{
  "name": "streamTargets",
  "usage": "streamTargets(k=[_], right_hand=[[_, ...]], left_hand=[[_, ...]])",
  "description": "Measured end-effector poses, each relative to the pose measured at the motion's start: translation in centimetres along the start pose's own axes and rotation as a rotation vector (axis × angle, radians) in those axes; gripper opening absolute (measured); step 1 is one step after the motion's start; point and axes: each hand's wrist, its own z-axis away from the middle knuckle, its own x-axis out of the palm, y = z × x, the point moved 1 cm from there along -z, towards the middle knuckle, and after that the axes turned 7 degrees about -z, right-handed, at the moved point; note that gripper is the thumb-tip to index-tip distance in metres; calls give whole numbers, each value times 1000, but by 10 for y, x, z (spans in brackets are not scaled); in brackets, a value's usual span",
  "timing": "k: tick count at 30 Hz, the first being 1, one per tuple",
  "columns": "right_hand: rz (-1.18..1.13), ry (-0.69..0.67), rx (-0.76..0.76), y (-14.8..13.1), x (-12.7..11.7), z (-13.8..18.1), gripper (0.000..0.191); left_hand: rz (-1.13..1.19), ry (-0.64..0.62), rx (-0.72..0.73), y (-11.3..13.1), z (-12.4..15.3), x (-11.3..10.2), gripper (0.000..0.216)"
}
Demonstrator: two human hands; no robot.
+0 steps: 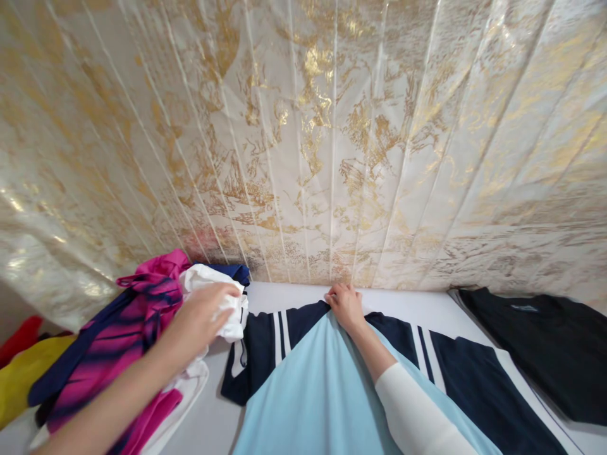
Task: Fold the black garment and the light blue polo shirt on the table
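A light blue shirt (322, 385) with navy sleeves and white stripes lies spread in front of me on a white surface. My right hand (346, 304) is closed on its collar at the top, and folds run down the cloth from there. To the left, my left hand (208, 313) is closed on a crumpled white garment (202, 278) at the edge of a clothes pile. Some of its fingers are hidden and slightly blurred. The shirt's left sleeve (258, 347) lies just right of that hand.
At left is a heap with a pink and navy patterned garment (128, 341), a yellow cloth (33, 379) and a red one (21, 338). A folded black T-shirt (545, 347) lies at right. Behind the white surface (284, 294) rises a gold-patterned curtain (303, 158).
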Motion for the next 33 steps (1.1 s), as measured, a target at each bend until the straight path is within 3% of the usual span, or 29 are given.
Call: streamTargets(k=[1,3,6,8,14,20,26,33], right_hand=[[22,16,5,3,-3,2,13],[55,32,7,9,-8,6,13],[95,30,25,18,-16,10,14],[128,16,52,23,-20,11,14],[152,-9,112,30,-29,11,15],[144,-1,127,31,-29,12,15],[123,6,130,34,-27,12,13],[102,20,116,36,-26,11,15]], left_hand=[[76,-117,37,9,6,21,15],[184,-241,-31,23,13,64,20],[139,-231,-109,27,14,109,27],[110,-210,-105,22,16,119,30],[15,-226,-52,10,25,109,18],[-139,-341,-29,25,18,102,16],[-339,-399,-117,40,9,95,13],[-326,-396,-189,47,10,82,16]])
